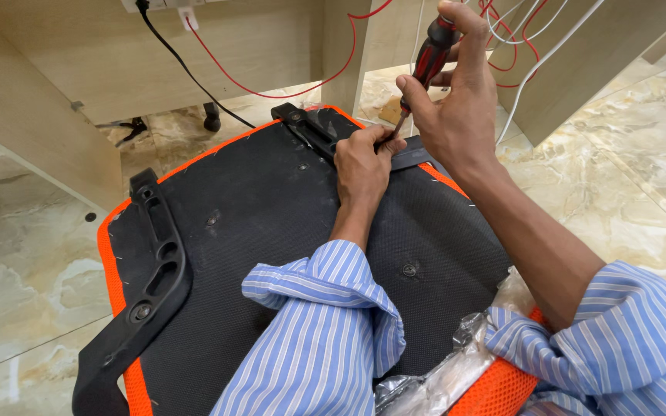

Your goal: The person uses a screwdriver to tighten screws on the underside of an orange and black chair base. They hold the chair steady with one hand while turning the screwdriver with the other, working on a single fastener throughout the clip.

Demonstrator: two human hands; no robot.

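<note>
The chair seat (pixel 271 208) lies upside down on the floor (pixel 618 192), in front of the person. One armrest bracket (pixel 148 285) sits on its left edge, another bracket (pixel 325 131) on its far edge. The left hand (pixel 362 163) rests on the far bracket. The right hand (pixel 456 100) is just behind and above it, holding a screwdriver (pixel 425 65) whose tip meets the bracket. A plastic bag (pixel 456 362) lies at the near right edge. Desk panels (pixel 79 69) stand behind the seat, with cables (pixel 271 85) hanging before them.

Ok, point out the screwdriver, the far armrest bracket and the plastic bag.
screwdriver (pixel 432 52), head view, on its red-black handle.
far armrest bracket (pixel 311 128), head view, on its black bar.
plastic bag (pixel 456 362), head view, on its crumpled middle.
</note>
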